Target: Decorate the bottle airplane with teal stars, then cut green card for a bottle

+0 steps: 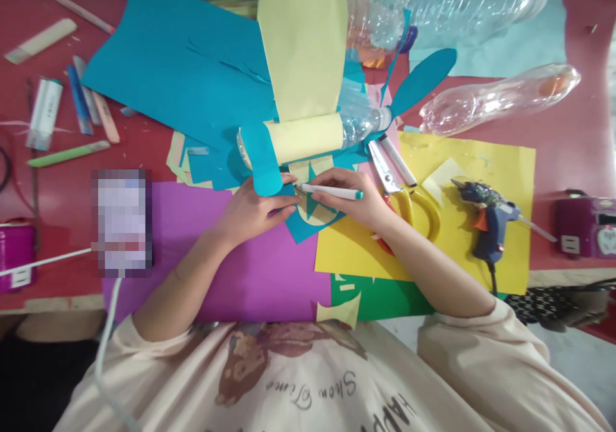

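A model plane made from a plastic bottle (359, 122) lies in front of me, wrapped in cream paper (308, 138) with a blue paper band (266, 159) at its left end. One cream paper wing (303, 40) points away from me. On the nearer wing lies a blue star (312, 194). My right hand (359, 198) is closed around a white marker with a green end (337, 192), its tip at the star's left side. My left hand (257, 210) is closed beside the band, its fingertips on a piece of blue paper (287, 190), partly hidden.
Yellow-handled scissors (409, 210), a glue gun (491, 217) and a yellow sheet (513, 181) lie to the right. Clear bottles (500, 98) are behind. A purple sheet (231, 284), a phone (122, 220) with a cable, and several markers (45, 112) are on the left.
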